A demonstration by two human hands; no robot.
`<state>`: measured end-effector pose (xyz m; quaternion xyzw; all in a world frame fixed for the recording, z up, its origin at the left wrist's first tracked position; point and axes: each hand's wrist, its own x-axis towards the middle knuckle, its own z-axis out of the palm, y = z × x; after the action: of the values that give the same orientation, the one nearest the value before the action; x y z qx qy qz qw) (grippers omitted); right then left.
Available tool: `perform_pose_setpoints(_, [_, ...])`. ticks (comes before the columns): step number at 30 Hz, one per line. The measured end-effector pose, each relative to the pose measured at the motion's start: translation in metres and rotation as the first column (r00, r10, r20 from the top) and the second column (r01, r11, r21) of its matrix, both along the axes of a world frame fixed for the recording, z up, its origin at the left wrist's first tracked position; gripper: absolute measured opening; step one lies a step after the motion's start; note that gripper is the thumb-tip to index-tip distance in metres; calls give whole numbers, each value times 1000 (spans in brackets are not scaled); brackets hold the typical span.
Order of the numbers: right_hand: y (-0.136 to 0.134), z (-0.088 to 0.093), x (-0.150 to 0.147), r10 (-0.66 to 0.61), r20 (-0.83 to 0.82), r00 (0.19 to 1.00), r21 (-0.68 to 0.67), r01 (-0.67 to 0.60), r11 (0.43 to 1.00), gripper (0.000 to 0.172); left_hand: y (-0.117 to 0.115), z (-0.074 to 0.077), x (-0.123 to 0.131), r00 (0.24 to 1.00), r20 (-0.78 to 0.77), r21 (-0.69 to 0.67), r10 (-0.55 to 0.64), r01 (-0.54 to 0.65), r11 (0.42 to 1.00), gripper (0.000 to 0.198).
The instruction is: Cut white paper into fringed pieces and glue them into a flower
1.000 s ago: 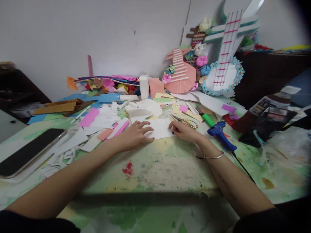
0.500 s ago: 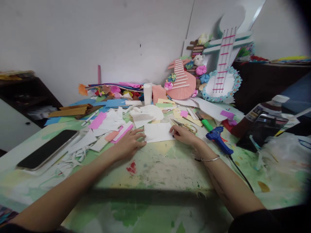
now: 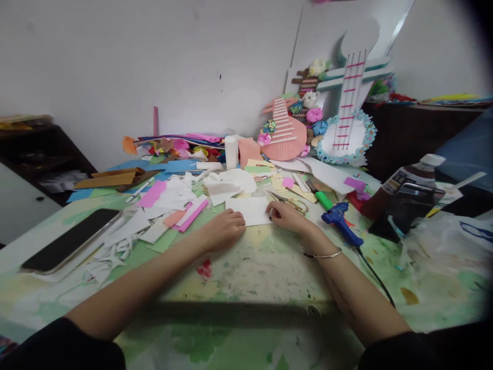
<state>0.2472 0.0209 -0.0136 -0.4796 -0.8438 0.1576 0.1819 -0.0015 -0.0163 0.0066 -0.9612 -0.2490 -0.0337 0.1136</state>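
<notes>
A white sheet of paper (image 3: pixel 250 208) lies flat on the paint-stained table (image 3: pixel 262 262). My left hand (image 3: pixel 223 228) rests at its near left corner with the fingers curled in, touching the paper's edge. My right hand (image 3: pixel 285 215) sits at the sheet's right edge, fingers bent and pressing on it. A pair of gold-handled scissors (image 3: pixel 290 201) lies just behind my right hand. A blue glue gun (image 3: pixel 341 223) with a black cord lies to the right of my right wrist.
A black phone (image 3: pixel 69 245) lies at the left among white paper strips. Coloured paper scraps (image 3: pixel 173 192) cover the middle and back. Paper guitar models (image 3: pixel 287 131) lean on the wall. A dark bottle (image 3: pixel 400 187) lies at the right.
My left hand slid off the top of the white sheet to its near left corner and its fingers curled in. My right hand stayed at the right edge. The camera shifted slightly.
</notes>
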Motion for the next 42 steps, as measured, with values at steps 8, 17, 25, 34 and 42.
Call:
perform_pose_setpoints(8, [-1, -3, 0, 11, -4, 1000, 29, -11, 1000, 26, 1, -14, 4, 986, 167, -97, 8, 8, 995, 23])
perform_pose_setpoints(17, [-8, 19, 13, -157, -197, 968, 279, 209, 937, 22, 7, -24, 6, 985, 167, -138, 43, -20, 990, 38])
perform_pose_setpoints(25, [-41, 16, -10, -41, -238, 970, 386, 134, 913, 19, 15, -22, 11, 988, 143, -174, 63, -38, 984, 50])
perform_pose_setpoints(34, [-40, 6, 5, -273, -360, 892, 338, 398, 853, 29, 19, -7, 28, 992, -31, -238, 125, -129, 963, 74])
perform_pose_setpoints(42, [-33, 0, 11, -298, -314, 901, 257, 383, 887, 32, 11, 4, 50, 951, -173, -218, 256, -290, 932, 77])
